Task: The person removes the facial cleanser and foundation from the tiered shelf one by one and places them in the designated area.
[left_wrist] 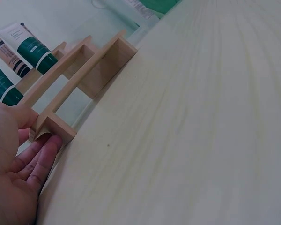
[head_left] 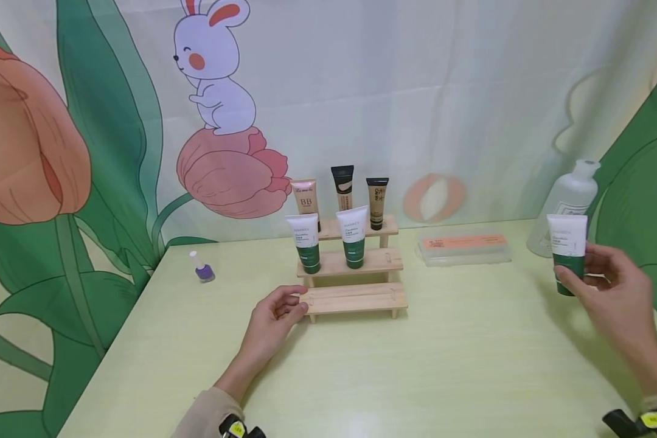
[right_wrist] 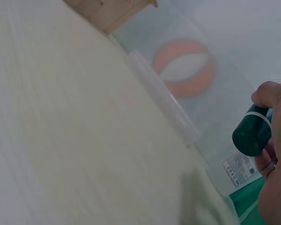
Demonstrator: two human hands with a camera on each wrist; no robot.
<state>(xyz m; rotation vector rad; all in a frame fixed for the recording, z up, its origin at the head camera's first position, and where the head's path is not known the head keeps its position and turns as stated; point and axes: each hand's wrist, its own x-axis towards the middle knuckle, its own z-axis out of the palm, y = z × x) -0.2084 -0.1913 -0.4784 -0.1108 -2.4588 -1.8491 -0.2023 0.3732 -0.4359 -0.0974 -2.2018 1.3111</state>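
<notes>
My right hand (head_left: 615, 286) holds a white and green squeeze tube (head_left: 569, 234) upright above the table at the right, its green cap end down. In the right wrist view the thumb and fingers wrap the tube's dark green cap (right_wrist: 250, 136). With thumb and fingers, my left hand (head_left: 274, 319) grips the left end of the lowest step of a three-step wooden display rack (head_left: 356, 299). From the left wrist view, fingertips curl under that step's end (left_wrist: 51, 124). Two matching white and green tubes (head_left: 305, 243) stand on the middle step.
Along the top step stand a pink BB cream tube (head_left: 305, 198), a black-topped tube (head_left: 343, 182) and a gold-brown tube (head_left: 378, 204). A clear flat case (head_left: 465, 248) lies right of the rack, a white bottle (head_left: 566, 188) behind my right hand. Purple nail polish (head_left: 202, 267) stands far left.
</notes>
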